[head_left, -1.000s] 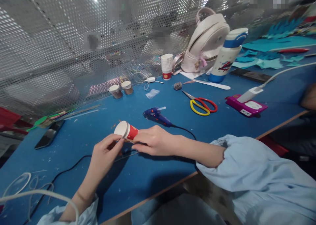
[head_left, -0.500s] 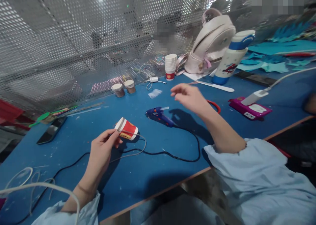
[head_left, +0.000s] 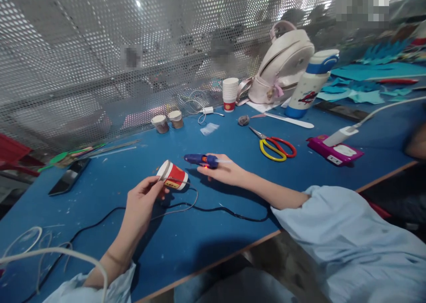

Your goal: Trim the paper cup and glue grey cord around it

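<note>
My left hand (head_left: 141,205) pinches a red and white paper cup (head_left: 173,175) by its rim, together with a thin pale strip (head_left: 181,205) that loops off the cup onto the table. The cup is tilted on its side just above the blue table (head_left: 186,241). My right hand (head_left: 223,171) grips a blue hot glue gun (head_left: 201,160), its nozzle pointing left toward the cup with a small gap between them. A black cord (head_left: 233,212) trails from the gun across the table toward me.
Yellow and red scissors (head_left: 274,147) lie right of the gun. A pink box with a white charger (head_left: 336,147), a bottle (head_left: 309,90), a pale backpack (head_left: 282,68), stacked paper cups (head_left: 229,93), two small cups (head_left: 168,121) and a phone (head_left: 68,181) stand around. A perforated screen (head_left: 100,63) closes the back.
My right hand let go of the cup, reached out to the right, then came back and picked up the glue gun. The left hand keeps holding the cup.
</note>
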`<state>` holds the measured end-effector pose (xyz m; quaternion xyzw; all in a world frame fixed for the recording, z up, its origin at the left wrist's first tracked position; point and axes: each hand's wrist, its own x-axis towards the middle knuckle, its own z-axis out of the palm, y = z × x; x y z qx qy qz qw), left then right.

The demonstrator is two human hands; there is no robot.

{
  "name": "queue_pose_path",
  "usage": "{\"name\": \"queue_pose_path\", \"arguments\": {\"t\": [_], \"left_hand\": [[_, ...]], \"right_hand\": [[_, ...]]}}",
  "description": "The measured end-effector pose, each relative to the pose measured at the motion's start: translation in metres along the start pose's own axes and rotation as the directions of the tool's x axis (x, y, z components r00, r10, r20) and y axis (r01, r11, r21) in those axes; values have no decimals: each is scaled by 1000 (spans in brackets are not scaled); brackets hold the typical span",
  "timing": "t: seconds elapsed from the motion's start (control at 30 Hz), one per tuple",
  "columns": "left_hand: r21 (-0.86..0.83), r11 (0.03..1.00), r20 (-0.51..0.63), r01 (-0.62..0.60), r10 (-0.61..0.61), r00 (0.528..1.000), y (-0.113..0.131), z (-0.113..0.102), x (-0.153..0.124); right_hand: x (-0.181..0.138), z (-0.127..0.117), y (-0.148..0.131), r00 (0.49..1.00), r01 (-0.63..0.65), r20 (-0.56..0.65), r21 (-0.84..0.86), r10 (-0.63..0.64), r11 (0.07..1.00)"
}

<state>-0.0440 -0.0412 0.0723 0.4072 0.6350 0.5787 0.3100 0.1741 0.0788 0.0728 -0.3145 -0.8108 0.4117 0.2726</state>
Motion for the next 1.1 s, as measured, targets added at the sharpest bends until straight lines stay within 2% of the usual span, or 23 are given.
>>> {"name": "queue_pose_path", "arguments": {"t": [0.13,0.23,0.4,0.63,0.8,0.93,1.1], "left_hand": [[30,999,-10,-20,20,1000,4,2,-2],[86,995,-13,-41,43,999,7,3,-4],[158,985,-21,-70,74,997,10,6,-7],[187,980,0,-74,75,997,11,6,-7],[163,985,-6,-57,59,998,10,6,-7],[158,986,6,-60,59,998,9,6,-7],[171,983,29,-73,69,997,4,1,-6]], "right_hand": [[-16,7,-26,994,103,-21,-26,-104,994],[-22,12,-32,988,154,-16,-77,-155,985],[-23,18,-26,982,187,-9,-110,-189,976],[-26,27,-20,929,359,-2,-240,-371,902],[-27,26,-19,923,359,-44,-264,-383,895],[-28,26,-21,917,377,-16,-289,-398,880],[-30,28,-20,876,458,-12,-293,-482,839]]}}
